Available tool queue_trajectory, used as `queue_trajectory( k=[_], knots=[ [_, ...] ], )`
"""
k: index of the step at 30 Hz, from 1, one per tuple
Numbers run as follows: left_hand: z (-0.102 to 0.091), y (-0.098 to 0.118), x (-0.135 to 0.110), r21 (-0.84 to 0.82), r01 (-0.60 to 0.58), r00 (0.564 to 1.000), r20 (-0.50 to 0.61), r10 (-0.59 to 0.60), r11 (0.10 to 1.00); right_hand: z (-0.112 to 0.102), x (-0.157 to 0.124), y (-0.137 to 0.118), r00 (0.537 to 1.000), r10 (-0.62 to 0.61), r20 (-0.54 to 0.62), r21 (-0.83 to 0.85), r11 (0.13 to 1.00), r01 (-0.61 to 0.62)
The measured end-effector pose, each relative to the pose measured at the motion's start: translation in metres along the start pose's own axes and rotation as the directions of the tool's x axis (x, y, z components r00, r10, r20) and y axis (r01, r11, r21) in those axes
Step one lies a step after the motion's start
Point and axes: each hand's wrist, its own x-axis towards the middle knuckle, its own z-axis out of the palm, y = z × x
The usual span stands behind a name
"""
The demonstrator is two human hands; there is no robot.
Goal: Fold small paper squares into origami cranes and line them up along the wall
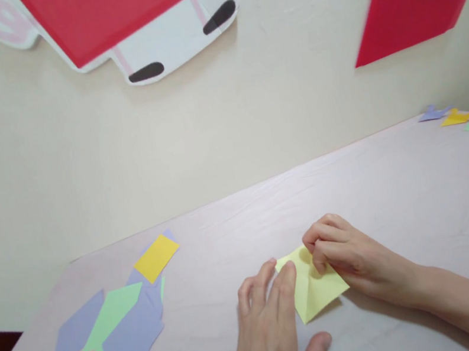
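Note:
A square of pale yellow paper (319, 292) lies on the table with creases running across it, its near right edge lifted a little above a shadow. My left hand (269, 313) is spread over its left side, fingertips on the paper and thumb held apart near the bottom corner. On the far right side, my right hand (347, 255) has its fingers curled and pinches the paper's upper right edge. Part of that edge is hidden behind the curled fingers.
Loose purple, green and yellow paper sheets (133, 336) overlap on the left of the table (211, 251). Several folded paper figures (458, 116) stand in a row at the far right. Behind is a wall (210, 137) with red and white decorations (135, 12).

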Motion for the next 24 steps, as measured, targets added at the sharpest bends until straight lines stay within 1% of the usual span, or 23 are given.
queue_trajectory(
  k=[2, 3, 6, 9, 12, 14, 16, 19, 21, 24],
  knots=[
    [-0.001, -0.001, -0.001, 0.103, -0.021, 1.000, -0.010, 0.022, 0.994, -0.002, 0.001, 0.002, 0.999, -0.042, -0.005, -0.056, 0.998, 0.041],
    [-0.002, -0.001, -0.002, 0.149, -0.029, 0.999, -0.018, 0.032, 0.988, -0.004, 0.001, 0.002, 0.999, -0.047, 0.016, -0.074, 0.996, 0.048],
    [-0.002, -0.002, -0.003, 0.235, -0.051, 0.998, -0.010, 0.055, 0.971, -0.011, 0.003, -0.001, 0.990, -0.016, 0.141, -0.085, 0.996, 0.028],
    [0.001, -0.003, -0.006, 0.247, -0.055, 0.998, 0.014, 0.054, 0.967, -0.017, 0.004, -0.004, 0.971, -0.010, 0.238, -0.069, 0.997, 0.027],
    [0.004, -0.002, -0.009, 0.195, -0.019, 1.000, 0.003, 0.019, 0.981, -0.016, 0.004, -0.003, 0.970, -0.017, 0.244, -0.039, 0.999, 0.027],
    [0.004, -0.001, -0.010, 0.141, 0.024, 1.000, -0.018, -0.022, 0.990, -0.011, 0.006, 0.000, 0.980, 0.031, 0.198, -0.005, 1.000, -0.031],
    [0.004, -0.001, -0.010, 0.101, 0.053, 0.998, -0.029, -0.050, 0.993, -0.005, 0.009, 0.001, 0.980, 0.145, 0.137, 0.024, 0.988, -0.150],
    [0.004, -0.001, -0.010, 0.097, 0.044, 0.999, -0.020, -0.043, 0.994, 0.003, 0.016, 0.000, 0.937, 0.338, 0.090, 0.019, 0.940, -0.341],
    [0.005, 0.000, -0.010, 0.145, 0.058, 0.997, -0.050, -0.051, 0.988, 0.006, 0.020, -0.001, 0.915, 0.394, 0.088, 0.014, 0.918, -0.396],
    [0.007, 0.002, -0.011, 0.241, 0.095, 0.987, -0.148, -0.060, 0.966, 0.007, 0.022, -0.002, 0.913, 0.395, 0.103, 0.026, 0.916, -0.399]
  ],
)
